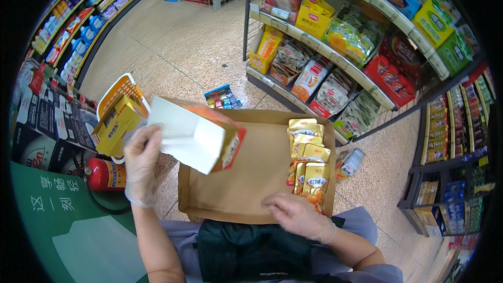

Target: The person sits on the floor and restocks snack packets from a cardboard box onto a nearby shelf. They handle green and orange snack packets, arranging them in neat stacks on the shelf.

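My left hand [143,161], in a clear thin glove, grips the edge of a paperboard display box [188,133]. The box is tilted and slightly blurred, its white side facing up and its printed red and gold end to the right. It hangs over the left part of a shallow cardboard tray [243,169] in front of my lap. Gold foil snack packets [308,153] overlap in a row along the tray's right side. My right hand [296,214], also gloved, is over the tray's near edge beside the nearest packets, loosely curved with nothing visible in it.
To the left stand a basket [118,90] holding a yellow box [122,125], a red fire extinguisher [103,174] and stacked dark cartons [51,133]. A small box of coloured packets [223,97] lies on the floor beyond the tray. Snack shelves [314,47] rise at the right.
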A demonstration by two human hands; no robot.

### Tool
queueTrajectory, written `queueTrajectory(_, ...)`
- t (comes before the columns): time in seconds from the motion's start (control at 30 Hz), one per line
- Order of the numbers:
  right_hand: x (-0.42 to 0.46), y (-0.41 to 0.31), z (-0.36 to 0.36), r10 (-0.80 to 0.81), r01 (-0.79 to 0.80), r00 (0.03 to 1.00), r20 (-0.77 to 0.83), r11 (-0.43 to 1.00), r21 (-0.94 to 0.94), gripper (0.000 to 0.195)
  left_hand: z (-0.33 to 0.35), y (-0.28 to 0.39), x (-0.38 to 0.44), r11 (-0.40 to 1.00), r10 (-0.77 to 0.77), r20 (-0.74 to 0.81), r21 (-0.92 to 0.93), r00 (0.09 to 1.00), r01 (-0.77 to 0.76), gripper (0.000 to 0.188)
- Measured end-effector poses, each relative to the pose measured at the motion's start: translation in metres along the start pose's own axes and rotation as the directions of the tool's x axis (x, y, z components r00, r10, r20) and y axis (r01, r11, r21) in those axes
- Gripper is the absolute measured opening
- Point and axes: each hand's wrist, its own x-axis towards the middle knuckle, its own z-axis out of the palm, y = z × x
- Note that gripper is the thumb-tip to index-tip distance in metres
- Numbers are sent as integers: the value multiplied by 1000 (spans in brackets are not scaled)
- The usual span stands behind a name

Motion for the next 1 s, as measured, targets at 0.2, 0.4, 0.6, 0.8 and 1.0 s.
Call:
queueTrajectory(0.2,-6,-10,24,15,-13,991,135,1000,-19,15,44,-18,8,914,108,306,344,946,-216,23)
queueTrajectory(0.4,6,-8,19,83,-82,994,70,996,-28,14,71,-36,16,784,215,508,420,834,-458,23)
queueTrajectory(0.6,20,-4,13,94,-92,995,39,995,-45,15,80,-43,36,823,209,576,333,790,-461,24)
queueTrajectory(0.8,25,-9,11,114,-116,993,-24,986,-116,16,85,-39,44,911,124,669,216,733,-352,24)
queueTrajectory(1.0,12,-9,-28,212,-253,906,-367,965,-68,17,67,-34,35,979,191,561,-50,805,-197,26)
